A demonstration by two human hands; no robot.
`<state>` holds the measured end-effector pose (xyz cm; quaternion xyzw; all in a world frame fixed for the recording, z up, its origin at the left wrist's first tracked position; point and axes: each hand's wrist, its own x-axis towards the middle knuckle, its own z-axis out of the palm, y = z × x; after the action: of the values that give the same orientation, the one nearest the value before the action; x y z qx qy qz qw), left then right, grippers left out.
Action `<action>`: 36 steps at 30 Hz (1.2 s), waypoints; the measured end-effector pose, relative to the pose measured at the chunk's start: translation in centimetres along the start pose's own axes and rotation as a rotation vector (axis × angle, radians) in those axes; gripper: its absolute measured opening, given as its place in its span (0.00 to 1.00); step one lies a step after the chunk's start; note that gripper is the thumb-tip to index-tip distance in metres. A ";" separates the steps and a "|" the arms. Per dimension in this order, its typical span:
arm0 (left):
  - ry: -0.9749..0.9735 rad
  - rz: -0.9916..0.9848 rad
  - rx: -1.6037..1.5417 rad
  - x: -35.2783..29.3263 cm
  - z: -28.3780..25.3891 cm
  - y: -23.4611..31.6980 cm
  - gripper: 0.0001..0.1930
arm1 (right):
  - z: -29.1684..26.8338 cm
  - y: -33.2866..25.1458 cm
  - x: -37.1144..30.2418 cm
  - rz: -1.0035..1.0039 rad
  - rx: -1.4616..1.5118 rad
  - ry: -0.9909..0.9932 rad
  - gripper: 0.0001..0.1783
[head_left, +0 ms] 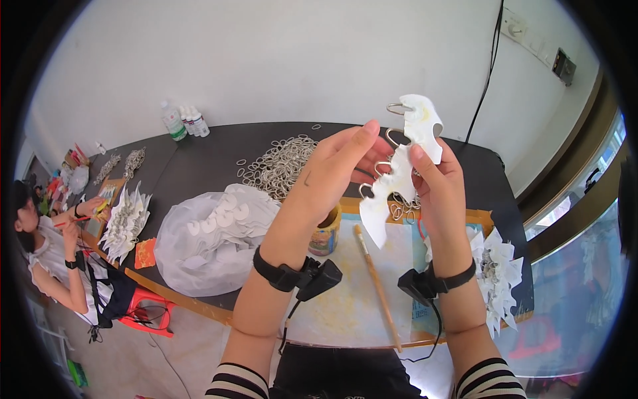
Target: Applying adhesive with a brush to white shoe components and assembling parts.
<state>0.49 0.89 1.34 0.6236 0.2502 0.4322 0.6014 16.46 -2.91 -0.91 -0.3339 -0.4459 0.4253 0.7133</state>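
Above the table, my right hand (435,179) grips a white scallop-edged cut-out (399,174) between thumb and fingers. Several metal rings (393,137) stick out along its left edge, and faint yellowish patches mark its surface. My left hand (342,153) is beside it, thumb raised and fingers stretched toward the rings; some fingertips are hidden. Below lies a wooden-handled brush (376,286) on a stained white sheet (332,299). A stained pot (324,239) stands partly behind my left forearm. More rings (404,207) lie beneath the cut-out.
A pile of metal rings (279,163) lies at the back. Left of me is a translucent bag (176,233) with white cut-outs (226,216); ringed white pieces (498,279) lie at right. Bottles (174,121) stand near the wall. A co-worker (66,266) sits at far left.
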 end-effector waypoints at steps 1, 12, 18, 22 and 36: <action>-0.003 0.003 -0.005 0.0 0.1 0.1 0.25 | -0.1 0.0 0.0 -0.003 -0.006 0.001 0.12; 0.002 -0.107 0.063 0.3 -0.6 -0.7 0.22 | -0.1 0.8 0.1 0.016 0.265 0.132 0.14; 0.012 0.002 0.156 0.0 -1.0 -1.3 0.12 | 0.6 0.9 0.0 0.003 0.311 0.247 0.13; 0.032 0.041 0.237 -0.6 -1.1 -1.0 0.10 | 0.4 1.1 -0.1 0.028 0.330 0.240 0.14; -0.116 0.317 0.225 -2.8 -1.5 3.0 0.16 | -5.4 -8.7 -0.8 0.062 -0.196 0.011 0.19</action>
<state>-2.77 -1.05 3.40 0.7422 0.1605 0.4541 0.4661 23.91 -7.81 4.24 -0.4179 -0.4708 0.3995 0.6664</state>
